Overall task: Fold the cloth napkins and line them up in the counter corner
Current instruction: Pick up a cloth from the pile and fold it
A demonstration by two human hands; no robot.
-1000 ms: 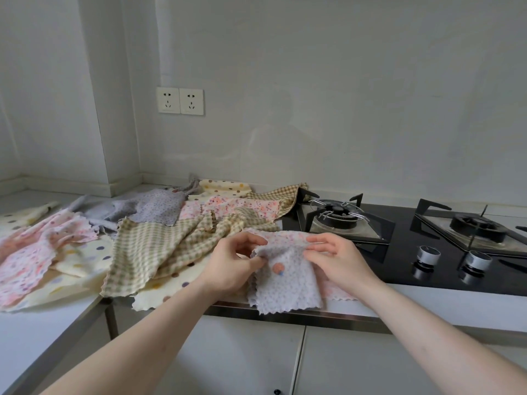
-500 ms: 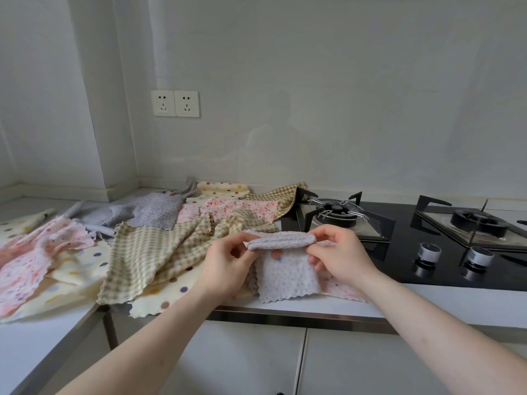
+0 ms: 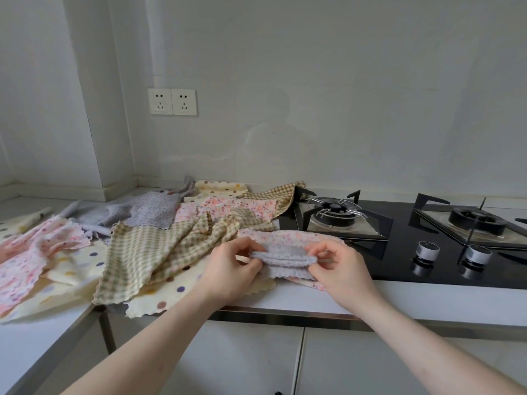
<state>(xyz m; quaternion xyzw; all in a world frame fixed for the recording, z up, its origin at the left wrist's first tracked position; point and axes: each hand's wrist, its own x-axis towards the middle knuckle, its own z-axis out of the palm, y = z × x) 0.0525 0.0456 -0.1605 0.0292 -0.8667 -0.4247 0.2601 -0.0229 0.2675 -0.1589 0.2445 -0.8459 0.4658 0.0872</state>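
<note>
While the grey napkin (image 3: 285, 258) was pinched by the left hand (image 3: 233, 269) and right hand (image 3: 339, 266) just above the surface (image 3: 427, 297) edge, half folded, the other napkins (image 3: 148, 252) were left unfolded; none were lined up.

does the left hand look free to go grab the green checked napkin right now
Probably not yet. The left hand pinches one end of the folded lilac napkin, the right hand the other. The green checked napkin lies uncovered just beside it.

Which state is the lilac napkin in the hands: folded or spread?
Folded: the lilac napkin shows stacked layers, pinched by the left hand and right hand.
</note>
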